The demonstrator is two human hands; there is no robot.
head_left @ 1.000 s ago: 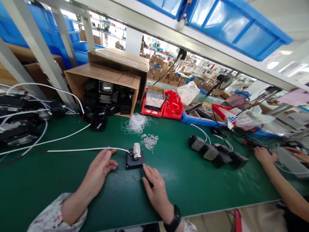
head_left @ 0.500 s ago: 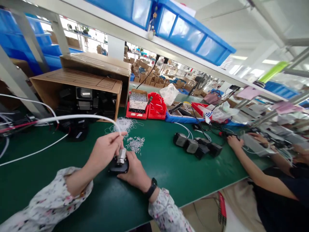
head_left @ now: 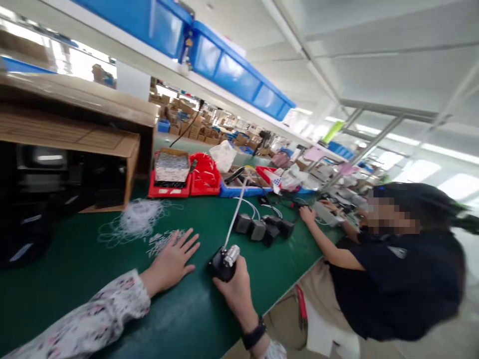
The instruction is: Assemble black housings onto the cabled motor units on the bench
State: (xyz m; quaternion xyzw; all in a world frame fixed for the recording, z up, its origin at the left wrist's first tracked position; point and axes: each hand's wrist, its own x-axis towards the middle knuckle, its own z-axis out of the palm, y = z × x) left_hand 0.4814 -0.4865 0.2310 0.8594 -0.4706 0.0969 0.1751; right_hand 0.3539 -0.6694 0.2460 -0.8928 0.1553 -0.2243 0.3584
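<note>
- Evidently, our right hand (head_left: 239,288) grips the black block (head_left: 219,269) from its right side, perhaps leaving the silver fitting (head_left: 232,255) and white cable (head_left: 235,219) unobstructed.
- We have it over the green table (head_left: 183,324), just right of our left hand (head_left: 168,264).
- That left hand holds nothing, spread flat by the small white pieces (head_left: 159,243).

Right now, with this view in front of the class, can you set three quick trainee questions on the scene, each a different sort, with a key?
1. Which hand holds the black block?
2. True or false: the left hand is clenched into a fist.
3. Which is nearest the left hand: A) cardboard box, B) small white pieces, C) blue shelf bin?

Key: 1. The right hand. 2. False; its fingers are spread. 3. B.
</note>
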